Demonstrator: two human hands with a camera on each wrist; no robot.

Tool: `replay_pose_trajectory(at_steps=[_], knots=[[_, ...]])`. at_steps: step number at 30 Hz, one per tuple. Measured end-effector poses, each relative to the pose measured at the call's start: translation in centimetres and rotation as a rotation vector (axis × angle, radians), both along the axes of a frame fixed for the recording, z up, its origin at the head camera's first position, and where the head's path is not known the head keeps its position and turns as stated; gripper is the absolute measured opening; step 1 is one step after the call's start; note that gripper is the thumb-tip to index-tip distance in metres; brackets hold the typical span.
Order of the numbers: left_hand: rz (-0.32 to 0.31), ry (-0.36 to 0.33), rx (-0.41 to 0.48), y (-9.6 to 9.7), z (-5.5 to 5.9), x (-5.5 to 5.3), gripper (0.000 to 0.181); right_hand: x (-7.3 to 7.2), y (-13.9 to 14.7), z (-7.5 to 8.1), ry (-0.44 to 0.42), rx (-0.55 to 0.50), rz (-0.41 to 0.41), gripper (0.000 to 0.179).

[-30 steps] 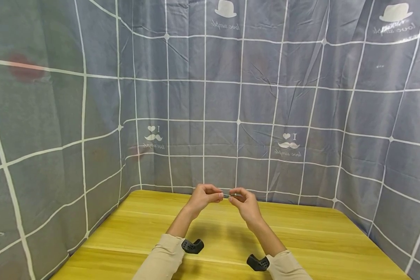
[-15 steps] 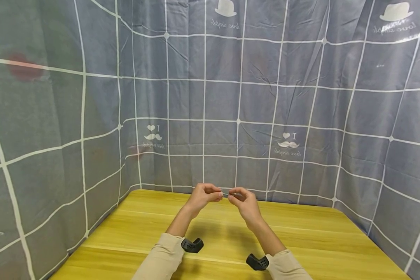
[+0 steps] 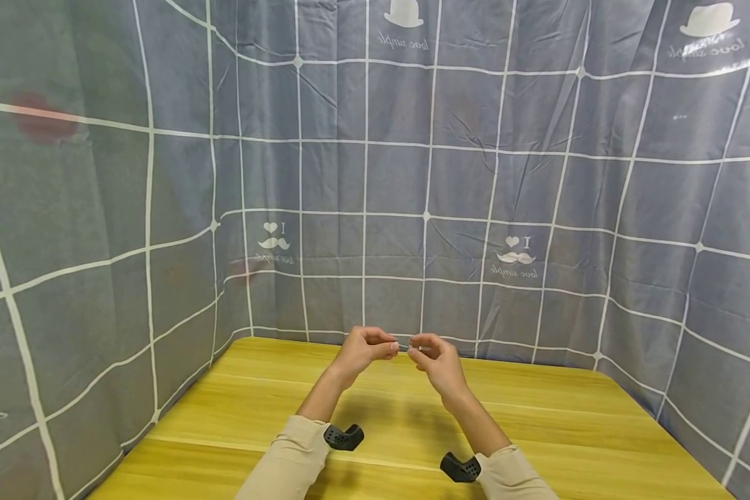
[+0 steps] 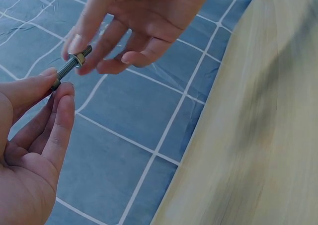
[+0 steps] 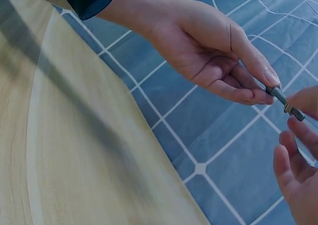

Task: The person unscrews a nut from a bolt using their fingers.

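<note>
My left hand (image 3: 356,355) pinches a metal bolt (image 4: 66,68) by its head end, between thumb and fingers. A hex nut (image 4: 80,59) sits around the threaded shank, with a bit of thread showing past it. My right hand (image 3: 442,366) has its thumb and index finger at the nut, pinching it; the other fingers curl loosely below. In the right wrist view the nut (image 5: 287,108) lies close to the right fingertips, and the threaded tip points down to the right. Both hands are raised above the table's far part, and the bolt looks tiny in the head view.
A yellow wood-grain table (image 3: 400,451) lies under the forearms. Grey curtain (image 3: 394,180) with white grid lines hangs behind and on both sides. Each wrist carries a black device, the left one (image 3: 344,438) and the right one (image 3: 460,468).
Both hands stay almost in place, with the bolt held between them. The right fingers shift only slightly at the nut; the head view tilts a little.
</note>
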State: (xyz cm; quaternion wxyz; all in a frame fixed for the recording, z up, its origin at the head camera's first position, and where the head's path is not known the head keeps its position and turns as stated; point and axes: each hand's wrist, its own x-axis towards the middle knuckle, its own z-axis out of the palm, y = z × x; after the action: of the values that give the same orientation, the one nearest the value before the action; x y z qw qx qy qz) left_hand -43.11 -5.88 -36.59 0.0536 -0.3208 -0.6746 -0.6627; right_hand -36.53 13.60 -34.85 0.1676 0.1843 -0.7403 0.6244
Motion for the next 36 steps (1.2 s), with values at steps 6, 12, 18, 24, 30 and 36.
replay_pose_trajectory(at_steps=[6,12,18,24,30,36], knots=[[0.024,-0.002,-0.002,-0.1,0.1,-0.1,0.019,-1.5,0.2,-0.6,-0.082,-0.032,-0.005,0.024],[0.015,0.001,0.005,-0.2,0.2,-0.1,0.019,-3.5,0.5,-2.0,-0.062,-0.029,-0.018,0.017],[-0.003,0.005,-0.006,-0.1,0.0,-0.2,0.024,-3.5,0.4,-2.3,-0.058,-0.015,-0.022,0.022],[-0.007,0.005,-0.009,0.0,0.0,-0.2,0.02,-3.5,0.5,-2.4,-0.063,-0.01,-0.027,0.017],[-0.002,0.016,-0.017,-0.1,0.0,-0.2,0.024,-3.5,0.6,-2.4,-0.043,0.002,-0.012,0.022],[0.007,0.015,-0.009,0.0,0.0,-0.2,0.02,-3.3,0.6,-2.5,-0.059,-0.004,-0.014,0.026]])
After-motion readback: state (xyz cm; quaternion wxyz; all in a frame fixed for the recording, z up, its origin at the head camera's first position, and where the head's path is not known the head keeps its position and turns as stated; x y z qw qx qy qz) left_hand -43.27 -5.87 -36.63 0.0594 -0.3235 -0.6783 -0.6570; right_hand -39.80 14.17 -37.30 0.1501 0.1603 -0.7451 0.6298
